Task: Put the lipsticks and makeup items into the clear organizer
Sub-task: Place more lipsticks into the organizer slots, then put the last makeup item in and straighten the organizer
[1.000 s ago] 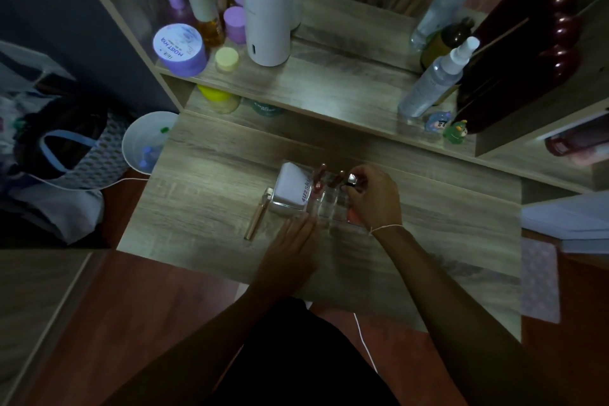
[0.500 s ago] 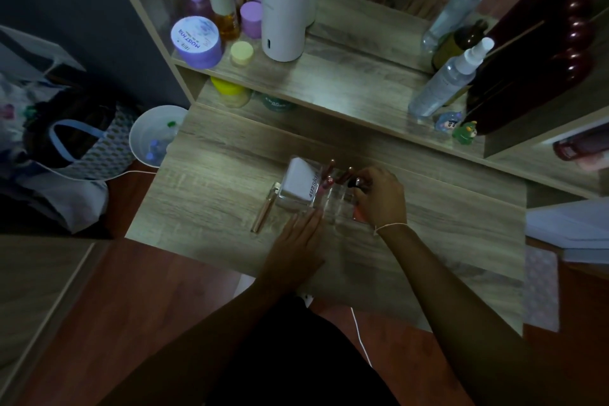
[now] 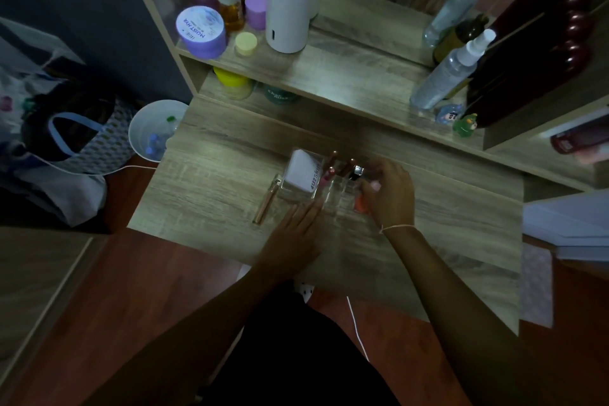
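Note:
The clear organizer stands mid-desk. A white box fills its left section, and a few lipsticks stand upright in the middle. A dark item with a silver cap sits just right of them. An orange item shows through the right end. My right hand curls over that right end, its fingertips close to the silver cap; whether it grips anything is hidden. My left hand lies flat on the desk, fingertips at the organizer's front wall. A rose-gold tube lies on the desk to its left.
A shelf behind the desk carries a white cylinder device, a purple jar, bottles and two spray bottles. A white bin and bags sit on the floor at the left. A white cord hangs by my lap.
My right hand has shifted slightly right and the silver-capped item now stands clear of its fingers inside the organizer. My left hand stays flat on the desk.

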